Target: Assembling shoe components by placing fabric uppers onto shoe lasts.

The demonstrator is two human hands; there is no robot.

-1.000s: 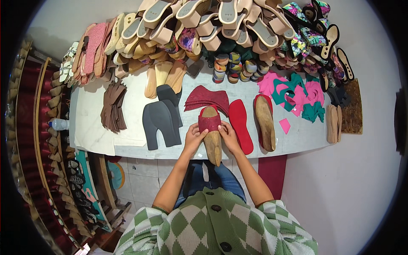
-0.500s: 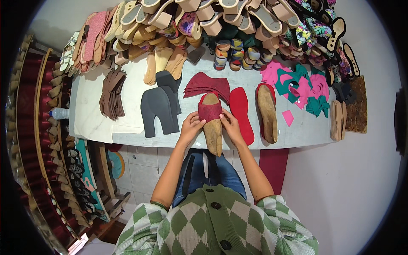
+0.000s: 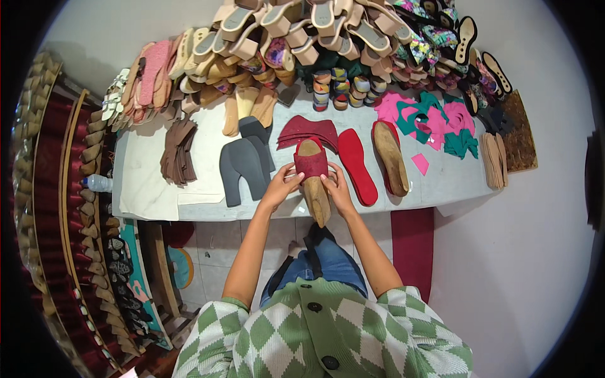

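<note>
In front of me a wooden shoe last [image 3: 317, 206] is held at the table's near edge, toe toward me. A dark red upper strap [image 3: 311, 166] wraps over it, with a red insole edge showing at the far end. The fingers of my left hand [image 3: 283, 186] close on its left side at the strap's edge. On the opposite side my right hand [image 3: 338, 190] grips it too, thumb by the strap's near edge. A red insole [image 3: 357, 167] lies just right of it, then a second wooden last [image 3: 391, 159] with red along its rim. Beyond are stacked dark red strap pieces [image 3: 307, 133].
Left of my hands lie dark grey sole pieces [image 3: 234, 170] and brown strips [image 3: 179, 154]. Pink and teal cutouts [image 3: 435, 123] and beige insoles [image 3: 493, 160] are at right. Heeled sandals [image 3: 277, 28] pile along the back. A rack of lasts [image 3: 91, 189] stands left.
The view has shifted, so the table's contents appear displaced. Both hands still hold the strapped last in nearly the same pose; my right thumb sits slightly lower along the strap's edge.
</note>
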